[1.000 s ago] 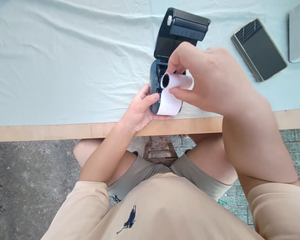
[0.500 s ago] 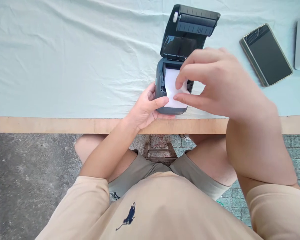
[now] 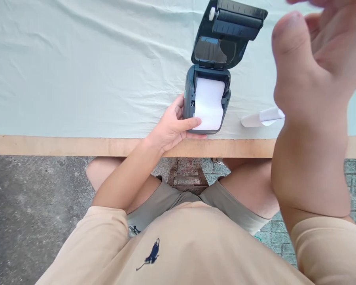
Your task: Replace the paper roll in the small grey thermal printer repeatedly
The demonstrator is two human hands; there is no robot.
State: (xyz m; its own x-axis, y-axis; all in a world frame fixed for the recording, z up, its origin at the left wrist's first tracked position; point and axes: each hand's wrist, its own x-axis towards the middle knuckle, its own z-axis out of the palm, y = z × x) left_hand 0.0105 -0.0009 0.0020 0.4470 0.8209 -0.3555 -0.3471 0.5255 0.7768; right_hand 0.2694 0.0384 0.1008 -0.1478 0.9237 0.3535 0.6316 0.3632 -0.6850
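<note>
My left hand (image 3: 173,126) grips a dark label printer (image 3: 187,103) from its left side, thumb on the paper and fingers underneath. The printer's lid (image 3: 215,49) is tipped up and back, showing a black roller on its inner side. A white paper strip (image 3: 210,103) lies over the printer's compartment and covers what is inside. My right hand (image 3: 317,55) is raised close to the camera at the upper right, clear of the printer. Its thumb stands apart from the fingers, which are blurred and partly cut off by the frame; nothing shows in it.
A curled piece of white paper (image 3: 255,119) lies on the pale cloth (image 3: 91,79), right of the printer. Along the table's front runs a bare wooden edge (image 3: 77,146). My knees are below it, with a wooden stool frame (image 3: 187,180) between them.
My right hand has let go of the paper area and moved up and right, now hiding the phone. The curled paper has come into sight. My left hand keeps its hold.
</note>
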